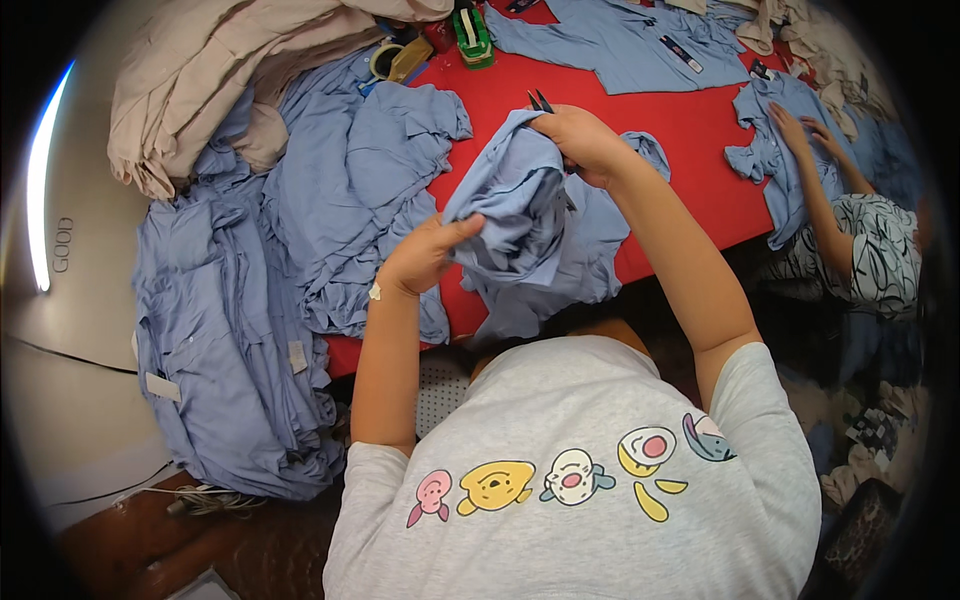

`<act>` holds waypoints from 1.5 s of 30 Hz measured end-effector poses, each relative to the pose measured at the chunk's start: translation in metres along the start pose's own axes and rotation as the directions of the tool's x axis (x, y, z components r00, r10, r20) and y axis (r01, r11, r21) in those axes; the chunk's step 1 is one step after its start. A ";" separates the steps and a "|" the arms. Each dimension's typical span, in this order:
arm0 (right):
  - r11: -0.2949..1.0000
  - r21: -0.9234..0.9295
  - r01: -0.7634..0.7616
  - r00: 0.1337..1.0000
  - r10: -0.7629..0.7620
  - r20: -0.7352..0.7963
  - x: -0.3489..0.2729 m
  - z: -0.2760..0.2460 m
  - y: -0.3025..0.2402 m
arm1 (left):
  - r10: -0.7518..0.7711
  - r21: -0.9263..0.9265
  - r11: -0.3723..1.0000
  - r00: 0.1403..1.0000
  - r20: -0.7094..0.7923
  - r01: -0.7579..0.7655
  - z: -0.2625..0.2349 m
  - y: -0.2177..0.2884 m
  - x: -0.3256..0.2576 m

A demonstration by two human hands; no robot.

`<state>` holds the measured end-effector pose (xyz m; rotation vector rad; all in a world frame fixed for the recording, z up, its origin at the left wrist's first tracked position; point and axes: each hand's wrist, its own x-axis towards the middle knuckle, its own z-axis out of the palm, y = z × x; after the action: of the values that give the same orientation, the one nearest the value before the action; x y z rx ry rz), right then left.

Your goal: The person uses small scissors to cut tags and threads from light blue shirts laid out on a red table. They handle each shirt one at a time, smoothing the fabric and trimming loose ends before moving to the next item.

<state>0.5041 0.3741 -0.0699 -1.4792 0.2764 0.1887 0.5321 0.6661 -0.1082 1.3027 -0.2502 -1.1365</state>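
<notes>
A light blue shirt [510, 195] is held up in front of me, bunched and opened out at one end. My left hand [425, 253] grips its left edge, thumb on top. My right hand [585, 145] is closed at the shirt's upper edge and also holds small thread snips [540, 100]. Only the dark pointed tips of the snips show; the rest is hidden in the hand. The lower part of the shirt drapes down over the red table's near edge.
Piles of blue shirts [350, 180] lie left on the red table [690, 135], with beige garments [220, 70] behind. A tape dispenser [405, 60] and a green-and-black object [472, 35] stand at the back. Another blue shirt [620, 40] lies far right, near a co-worker's hands [795, 130].
</notes>
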 end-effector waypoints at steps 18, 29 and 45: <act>0.992 0.087 -0.089 0.994 0.083 0.076 -0.014 0.014 0.023 | 0.478 -0.892 0.398 0.878 0.005 -0.212 0.015 -0.030 0.015; 0.993 0.085 -0.085 0.996 0.084 0.015 -0.018 0.002 0.044 | 0.519 -0.900 0.368 0.855 -0.009 -0.233 0.024 -0.031 0.022; 0.933 -0.358 -0.016 0.930 -0.117 -0.347 0.006 -0.059 0.111 | 0.492 0.113 0.852 0.708 -0.507 -0.511 -0.035 0.015 -0.081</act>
<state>0.4738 0.3244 -0.1817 -1.8815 0.5235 -0.0886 0.5264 0.7479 -0.0717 1.3486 -0.1622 -0.2921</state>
